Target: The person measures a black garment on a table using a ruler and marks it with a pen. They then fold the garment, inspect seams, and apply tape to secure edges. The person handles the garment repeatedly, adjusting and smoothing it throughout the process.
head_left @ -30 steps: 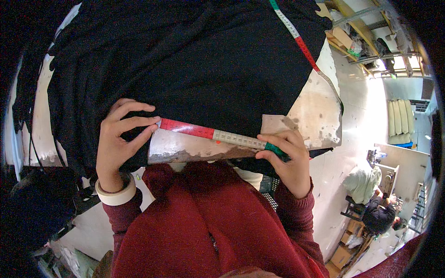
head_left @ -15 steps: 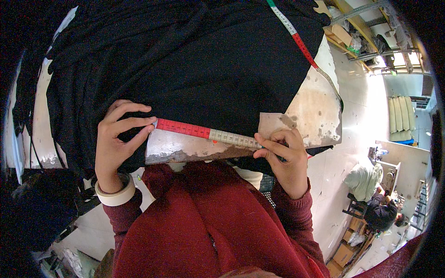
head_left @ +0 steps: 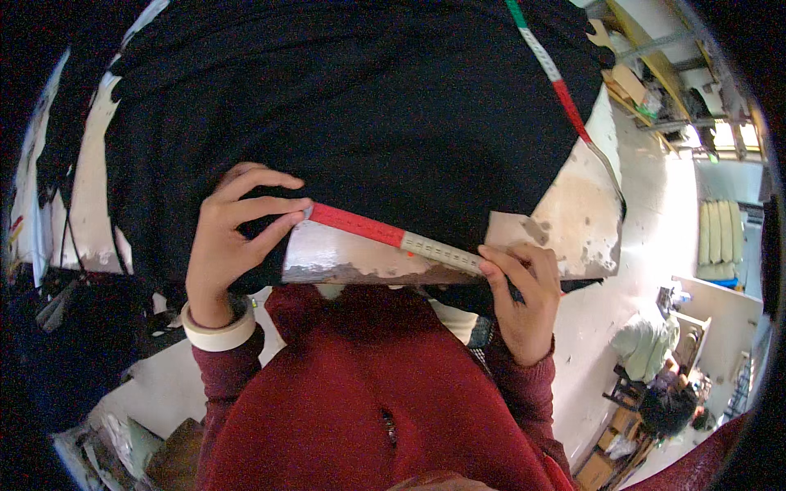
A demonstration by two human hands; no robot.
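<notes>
My left hand (head_left: 233,241) is closed in a pinch on one end of a red-and-white measuring tape (head_left: 360,225), with a cream tape roll (head_left: 213,334) around that wrist. The measuring tape stretches across the lower edge of black fabric (head_left: 360,106) and a worn pale board (head_left: 581,237) to my right hand (head_left: 524,299), whose thumb and forefinger pinch it; its far end is hidden there. A second measuring tape (head_left: 557,90), green, white and red, hangs over the fabric's upper right.
At the right, a co-worker in dark clothing (head_left: 671,397) sits by a workstation with pale green cloth (head_left: 639,344). Behind are cardboard boxes (head_left: 598,466), pale cushion-like rolls (head_left: 720,237) and cluttered shelving (head_left: 647,65). Dark material (head_left: 82,352) fills the lower left.
The view has shifted, so fabric, board and hands sit further right in the picture. My right hand's fingers have changed their grip on the tape, covering its green section. My left hand keeps its pinch.
</notes>
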